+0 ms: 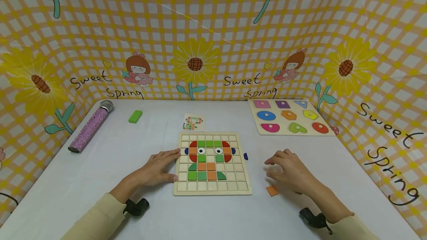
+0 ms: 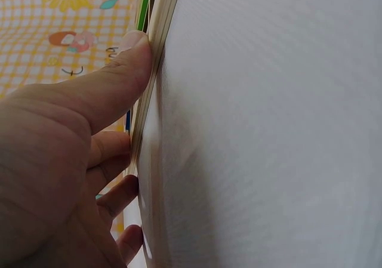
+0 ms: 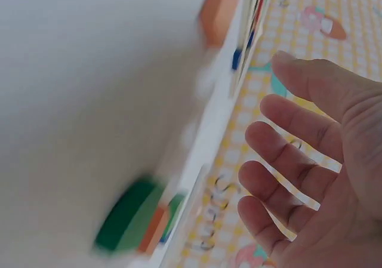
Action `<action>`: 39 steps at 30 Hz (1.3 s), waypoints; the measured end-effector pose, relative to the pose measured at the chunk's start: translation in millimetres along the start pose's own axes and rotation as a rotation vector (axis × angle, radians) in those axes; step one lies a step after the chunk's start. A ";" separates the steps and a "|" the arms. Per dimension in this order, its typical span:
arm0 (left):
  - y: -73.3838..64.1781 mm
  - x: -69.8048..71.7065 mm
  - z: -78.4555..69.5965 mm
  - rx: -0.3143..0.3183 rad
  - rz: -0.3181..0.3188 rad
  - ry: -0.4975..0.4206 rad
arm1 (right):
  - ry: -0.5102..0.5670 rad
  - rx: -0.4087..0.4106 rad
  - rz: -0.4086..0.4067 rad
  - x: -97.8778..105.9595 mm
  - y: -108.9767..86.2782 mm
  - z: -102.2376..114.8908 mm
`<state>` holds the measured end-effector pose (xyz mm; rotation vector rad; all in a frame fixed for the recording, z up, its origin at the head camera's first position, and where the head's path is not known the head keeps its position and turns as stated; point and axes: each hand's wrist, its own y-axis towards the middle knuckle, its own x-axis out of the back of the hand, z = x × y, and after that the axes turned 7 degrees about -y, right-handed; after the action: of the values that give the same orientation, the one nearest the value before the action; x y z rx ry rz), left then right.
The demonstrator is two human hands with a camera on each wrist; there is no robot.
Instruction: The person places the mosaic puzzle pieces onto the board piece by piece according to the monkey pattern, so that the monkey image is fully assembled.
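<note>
A wooden grid board lies mid-table, its squares partly filled with red, green, orange and blue tiles and two eye tiles. My left hand rests against the board's left edge, thumb and fingertips along the side. In the left wrist view, the thumb touches the board's rim. My right hand hovers right of the board, fingers loosely bent, with nothing between them. Below it lies an orange square tile. A dark blue half-round tile sits just off the board's right edge.
Behind the board lies a pattern card. At the back right is a shape-puzzle board. A glittery pink microphone and a green block lie at left. Blurred green tiles show near the right wrist.
</note>
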<state>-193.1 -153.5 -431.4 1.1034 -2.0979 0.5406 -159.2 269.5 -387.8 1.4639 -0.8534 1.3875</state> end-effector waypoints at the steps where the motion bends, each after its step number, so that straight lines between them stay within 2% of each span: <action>1: 0.0 0.1 0.2 -0.003 0.001 0.000 | -0.003 -0.003 -0.003 0.4 -2.9 -4.7; 10: -0.1 0.1 -0.8 -0.005 -0.001 0.003 | 0.020 -0.072 0.024 3.4 -26.5 -37.3; 19: 0.0 -0.3 -0.6 -0.003 -0.006 0.006 | 0.006 -0.125 0.066 2.9 -37.4 -59.0; 39: 0.7 -0.8 0.7 0.005 -0.004 0.004 | -0.017 -0.105 0.030 -4.3 -42.4 -71.7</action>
<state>-193.6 -153.1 -432.5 1.1085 -2.0917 0.5452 -145.7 350.6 -402.5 1.3890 -0.9483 1.3337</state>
